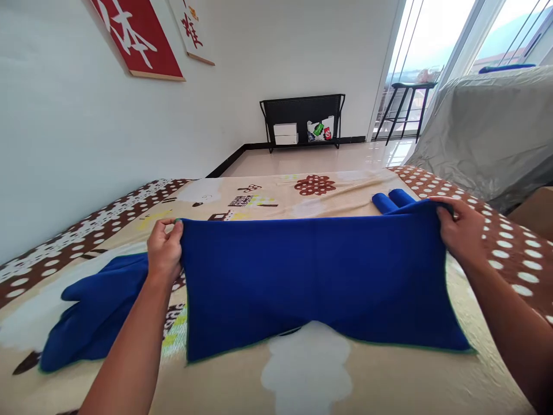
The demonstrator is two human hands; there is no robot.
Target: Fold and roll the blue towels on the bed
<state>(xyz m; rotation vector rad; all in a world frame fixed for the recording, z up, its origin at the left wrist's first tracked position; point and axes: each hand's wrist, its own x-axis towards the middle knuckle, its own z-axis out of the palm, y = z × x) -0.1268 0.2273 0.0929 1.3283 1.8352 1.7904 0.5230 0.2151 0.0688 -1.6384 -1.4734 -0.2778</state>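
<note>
A blue cloth [315, 271] with green-stitched edges hangs stretched between my two hands, above a patterned blanket [233, 386]. My left hand [165, 248] pinches its upper left corner. At the upper right corner, my right hand [461, 226] grips the cloth between thumb and fingers. The top edge is pulled nearly straight, while the lower edge curves up in the middle. Another blue cloth [99, 311] lies crumpled on the blanket, partly behind my left forearm. Just past the held cloth, near my right hand, are two rolled blue cloths [391, 200].
Beyond the blanket, a black rack [302, 118] holding white boxes [286, 134] stands against the wall. A black stool [404, 104] is by the window. Plastic sheeting [496, 127] covers bulky furniture on the right. Red and white hangings [140, 40] are on the left wall.
</note>
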